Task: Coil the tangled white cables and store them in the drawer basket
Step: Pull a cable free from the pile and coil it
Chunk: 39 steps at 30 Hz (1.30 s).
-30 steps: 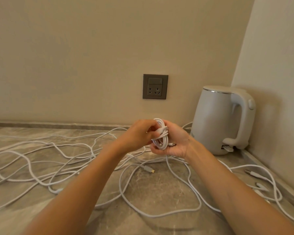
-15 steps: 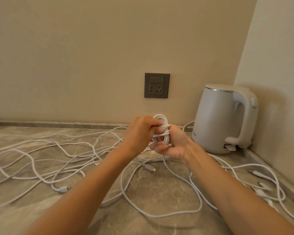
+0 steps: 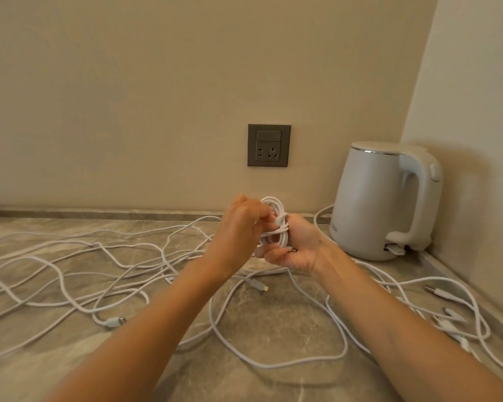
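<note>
So, both hands are up close together above the marble countertop (image 3: 273, 323), working on the same small coil of white cable (image 3: 281, 226). The right hand (image 3: 298, 246) cradles the coil from the right with its fingers curled underneath, and a little metal connector tip (image 3: 293, 250) pokes out by those fingers. The left hand (image 3: 241, 224) is closed on the coil from the other side, pinching the wraps near the top; which strand it actually has is hidden behind the knuckles. The coil sits up in the air, clear of the counter, roughly between the grey wall socket (image 3: 269, 145) and the white electric kettle (image 3: 369, 198) parked in the right corner. The rest of the loose white cables (image 3: 70, 274) sprawl in a tangle across the counter, from the far left edge over to the right wall, with one big loop lying under the forearms. Two plug ends lie in the mess: one USB plug (image 3: 259, 285) just below the hands, another (image 3: 114, 322) further left.
</note>
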Motion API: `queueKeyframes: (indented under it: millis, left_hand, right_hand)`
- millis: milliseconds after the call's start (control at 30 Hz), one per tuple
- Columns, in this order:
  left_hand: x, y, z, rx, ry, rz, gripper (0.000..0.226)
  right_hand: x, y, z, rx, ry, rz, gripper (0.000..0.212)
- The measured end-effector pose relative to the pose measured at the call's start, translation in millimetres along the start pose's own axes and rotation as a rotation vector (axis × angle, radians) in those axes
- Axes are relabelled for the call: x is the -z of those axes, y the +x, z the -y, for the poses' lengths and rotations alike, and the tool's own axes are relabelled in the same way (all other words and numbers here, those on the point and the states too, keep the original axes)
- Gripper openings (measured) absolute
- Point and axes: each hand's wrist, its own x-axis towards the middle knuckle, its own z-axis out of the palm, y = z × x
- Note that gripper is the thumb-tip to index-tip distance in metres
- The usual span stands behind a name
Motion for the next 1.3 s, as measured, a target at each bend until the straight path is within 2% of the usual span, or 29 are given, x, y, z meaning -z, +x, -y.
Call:
queueKeyframes:
  millis: [100, 200, 300, 433, 533, 600, 667, 733, 833, 900, 967, 1100, 1300]
  left_hand:
    - [-2, -5, 7, -0.086, 0.053, 0.081, 0.023]
    - [-3, -7, 11, -0.147, 0.093, 0.112, 0.035]
    - [-3, -6, 16, -0.174, 0.172, 0.137, 0.032]
    - [-5, -8, 20, -0.177, 0.173, 0.094, 0.025]
    - [-1, -7, 10, -0.103, 0.054, 0.07, 0.029]
    - [-1, -5, 5, 0.006, 0.061, 0.159, 0.023]
    - [-1, -4, 5, 0.011, 0.063, 0.176, 0.022]
    - [2, -1, 6, -0.01, -0.013, 0.121, 0.024]
    - [12, 3, 1, 0.091, -0.153, -0.019, 0.013]
    - [18, 5, 0, 0.164, -0.07, -0.068, 0.026]
    - [24, 6, 4, 0.203, 0.057, 0.032, 0.039]
    - [37, -3, 7, 0.211, 0.262, 0.206, 0.011]
    - [68, -11, 0, 0.274, 0.414, 0.236, 0.018]
  right_hand:
    - [-1, -3, 0, 0.074, -0.063, -0.077, 0.036]
    - [-2, -5, -1, 0.092, -0.025, -0.044, 0.039]
    - [-5, -3, -3, 0.09, -0.004, -0.036, 0.034]
    - [-9, -4, -2, 0.114, -0.134, -0.119, 0.037]
    - [-9, -4, -2, 0.121, -0.206, -0.155, 0.054]
    - [-10, -3, -4, 0.141, -0.258, -0.189, 0.059]
    - [-11, -1, -3, 0.171, -0.234, -0.2, 0.062]
    - [-12, -2, -3, 0.199, -0.187, -0.191, 0.061]
    - [-13, -5, -4, 0.18, -0.176, -0.162, 0.05]
    - [-12, -5, -5, 0.143, -0.197, -0.153, 0.056]
    - [-12, -4, -6, 0.107, -0.247, -0.131, 0.063]
    - [-22, -2, -13, 0.026, -0.358, -0.092, 0.08]
    - [-50, 5, -29, -0.063, -0.417, -0.068, 0.077]
